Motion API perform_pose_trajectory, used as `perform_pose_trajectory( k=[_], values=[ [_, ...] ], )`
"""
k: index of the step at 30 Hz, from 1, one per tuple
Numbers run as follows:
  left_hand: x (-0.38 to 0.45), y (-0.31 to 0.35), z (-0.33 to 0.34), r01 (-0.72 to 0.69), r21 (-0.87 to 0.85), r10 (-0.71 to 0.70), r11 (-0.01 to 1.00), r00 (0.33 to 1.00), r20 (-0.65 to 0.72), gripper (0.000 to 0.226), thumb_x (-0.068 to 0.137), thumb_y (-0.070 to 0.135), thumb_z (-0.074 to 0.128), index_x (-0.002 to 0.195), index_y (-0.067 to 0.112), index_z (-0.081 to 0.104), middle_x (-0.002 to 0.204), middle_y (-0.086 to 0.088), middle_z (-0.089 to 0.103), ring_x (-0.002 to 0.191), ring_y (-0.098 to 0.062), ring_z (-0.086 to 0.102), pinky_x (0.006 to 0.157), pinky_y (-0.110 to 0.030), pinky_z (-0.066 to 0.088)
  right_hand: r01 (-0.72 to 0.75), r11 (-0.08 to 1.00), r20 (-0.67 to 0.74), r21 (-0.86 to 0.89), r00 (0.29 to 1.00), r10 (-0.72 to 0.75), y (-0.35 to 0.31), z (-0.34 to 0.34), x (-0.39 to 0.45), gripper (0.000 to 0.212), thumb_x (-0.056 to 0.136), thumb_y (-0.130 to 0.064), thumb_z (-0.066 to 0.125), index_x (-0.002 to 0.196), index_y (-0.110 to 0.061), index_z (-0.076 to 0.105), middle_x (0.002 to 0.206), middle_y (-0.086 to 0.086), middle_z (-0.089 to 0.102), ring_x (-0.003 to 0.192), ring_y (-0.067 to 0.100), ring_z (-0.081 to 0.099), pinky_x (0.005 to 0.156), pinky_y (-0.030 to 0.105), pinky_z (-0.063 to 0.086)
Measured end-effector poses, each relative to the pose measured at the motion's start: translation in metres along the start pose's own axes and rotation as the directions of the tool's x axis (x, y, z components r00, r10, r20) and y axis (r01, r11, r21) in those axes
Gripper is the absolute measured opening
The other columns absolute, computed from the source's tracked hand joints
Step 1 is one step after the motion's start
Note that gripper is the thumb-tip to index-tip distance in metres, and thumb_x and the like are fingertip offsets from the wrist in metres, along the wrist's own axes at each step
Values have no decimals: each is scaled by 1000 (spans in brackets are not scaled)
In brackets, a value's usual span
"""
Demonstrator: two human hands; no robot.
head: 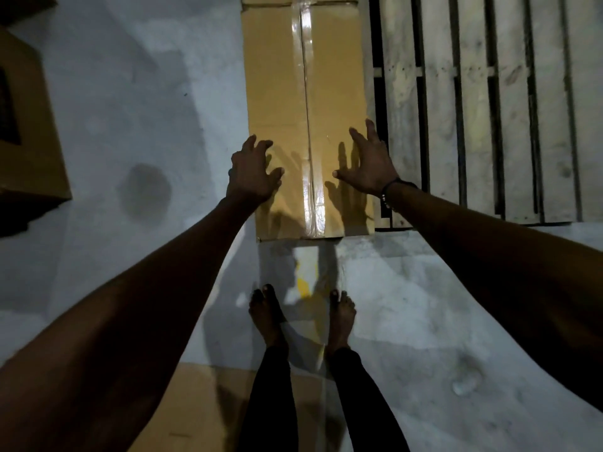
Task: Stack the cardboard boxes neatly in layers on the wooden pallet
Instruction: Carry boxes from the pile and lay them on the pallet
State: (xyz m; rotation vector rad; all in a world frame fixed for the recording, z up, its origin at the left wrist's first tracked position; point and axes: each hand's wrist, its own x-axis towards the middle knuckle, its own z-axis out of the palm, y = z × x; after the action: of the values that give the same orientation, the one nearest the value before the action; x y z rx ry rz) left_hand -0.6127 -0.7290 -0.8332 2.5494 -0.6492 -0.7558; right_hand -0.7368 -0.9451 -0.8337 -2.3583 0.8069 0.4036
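Looking straight down: a long tan cardboard box (303, 125), taped along its centre seam with glossy clear tape (308, 190), lies lengthwise along the left edge of the pale slatted wooden pallet (473, 109); whether it rests on the pallet's edge or on the floor beside it, I cannot tell; both arms reach out over its near end; the left hand (253, 172) hovers at the box's left edge, fingers curled like a claw, its grip released, nothing inside it; the right hand (370, 164), a dark beaded bracelet (391, 189) at the wrist, spreads straight fingers above the right half of the lid, grip released too, casting a shadow on the cardboard; two bare feet (301, 313) stand on the grey concrete floor (130, 125); another brown carton (26, 125) sits at far left.
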Motion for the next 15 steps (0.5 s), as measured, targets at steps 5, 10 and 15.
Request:
perform_pose_trajectory(
  k=[5,10,15],
  values=[
    [-66,34,-62,-49,-103,40,993,995,-90,53,93,32,68,140,11,55,145,-12,55,135,-32,49,109,-39,38,39,992,-44,122,998,-34,-50,-64,-60,93,87,-38,81,160,-14,29,171,11,5,155,33,16,123,39,21],
    [-149,79,-136,-66,-175,31,982,980,-196,42,95,23,70,133,7,62,133,-13,62,128,-29,56,101,-25,33,97,977,-80,190,993,-83,-98,-140,-140,87,86,-38,81,157,-14,37,170,11,13,154,29,24,122,40,26],
    [-236,125,-213,-84,-216,19,973,958,-286,39,94,21,71,131,9,63,128,-13,64,119,-29,61,98,-30,40,167,962,-107,215,983,-146,-134,-213,-226,82,87,-39,80,156,-18,40,170,10,16,155,24,20,123,41,26]
  ],
)
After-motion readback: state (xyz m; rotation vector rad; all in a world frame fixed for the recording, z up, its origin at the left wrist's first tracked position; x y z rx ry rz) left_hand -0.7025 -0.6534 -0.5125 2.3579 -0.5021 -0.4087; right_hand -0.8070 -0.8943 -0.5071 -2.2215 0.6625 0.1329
